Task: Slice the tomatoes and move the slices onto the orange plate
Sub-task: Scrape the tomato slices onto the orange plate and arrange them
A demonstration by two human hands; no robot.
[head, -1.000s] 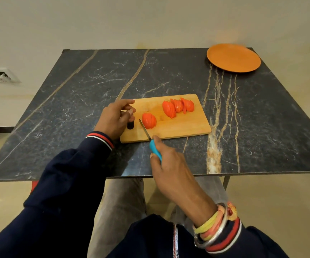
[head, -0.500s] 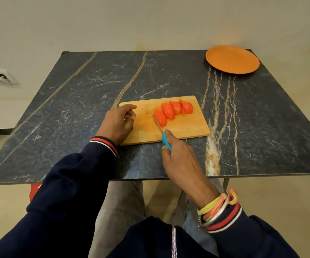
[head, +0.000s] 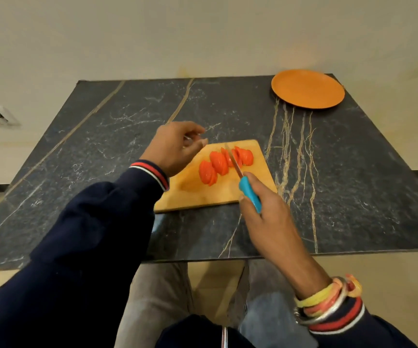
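one view only, head-worn, wide angle. sits above the table's point(head: 107, 151) near edge, facing forward and down toward the far edge and the wall point(head: 202, 33) behind. close in: sleeves point(head: 82, 247) fill the lower frame, board point(head: 202, 194) mid-frame, plate point(head: 308, 89) at the far right corner. near corners run off frame.

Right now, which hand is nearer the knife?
Right. The right hand grips the knife by its blue handle, over the near-right part of the cutting board. The left hand hovers above the board's far-left corner, left of the blade, not touching it.
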